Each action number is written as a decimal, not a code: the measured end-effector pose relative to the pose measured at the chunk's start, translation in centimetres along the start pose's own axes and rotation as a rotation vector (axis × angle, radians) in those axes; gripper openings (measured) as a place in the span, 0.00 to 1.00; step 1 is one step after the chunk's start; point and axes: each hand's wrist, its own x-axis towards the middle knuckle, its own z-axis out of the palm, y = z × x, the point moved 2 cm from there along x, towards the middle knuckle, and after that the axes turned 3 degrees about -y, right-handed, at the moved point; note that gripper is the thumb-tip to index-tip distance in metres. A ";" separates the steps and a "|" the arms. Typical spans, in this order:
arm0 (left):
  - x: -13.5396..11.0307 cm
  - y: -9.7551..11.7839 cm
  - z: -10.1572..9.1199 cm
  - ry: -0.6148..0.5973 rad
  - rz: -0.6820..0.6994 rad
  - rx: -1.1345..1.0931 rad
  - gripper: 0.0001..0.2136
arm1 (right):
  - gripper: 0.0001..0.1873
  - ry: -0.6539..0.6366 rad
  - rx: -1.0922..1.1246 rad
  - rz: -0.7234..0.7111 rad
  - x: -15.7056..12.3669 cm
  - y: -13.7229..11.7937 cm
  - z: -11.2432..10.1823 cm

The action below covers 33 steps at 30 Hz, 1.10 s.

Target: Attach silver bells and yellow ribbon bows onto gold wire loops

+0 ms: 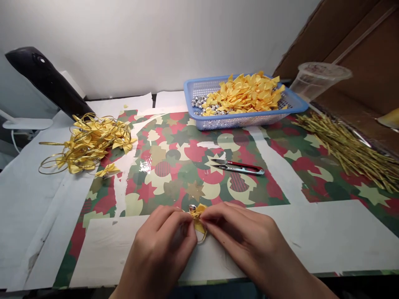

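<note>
While looking down from the head camera, both hands are meeting at the near edge of the table, right in the middle. The left hand and right hand are both pinching a little yellow bow between closed fingertips, so the fingers are gripping it from either side. A small silver bell is peeking out at the top of the bow, and a thin gold cord is looping out underneath between the two hands.

Just beyond the hands, red-handled thread snips are lying flat on the patterned paper, well apart from the fingers. Further back, a blue basket is sitting against the wall, holding a heap of loose bows plus some silver bells at its left end. Off to the left, a tangled pile of corded bows is resting on the table, and on the right a bundle of gold ties is lying near a clear plastic cup.
</note>
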 end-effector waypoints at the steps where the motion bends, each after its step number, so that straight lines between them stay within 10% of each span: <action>1: 0.0 0.0 0.0 0.002 0.004 0.006 0.05 | 0.09 -0.001 0.007 0.003 0.0 0.0 0.1; 33: 0.7 0.0 0.5 -0.068 0.029 0.061 0.06 | 0.10 0.064 -0.154 -0.090 0.5 0.0 0.1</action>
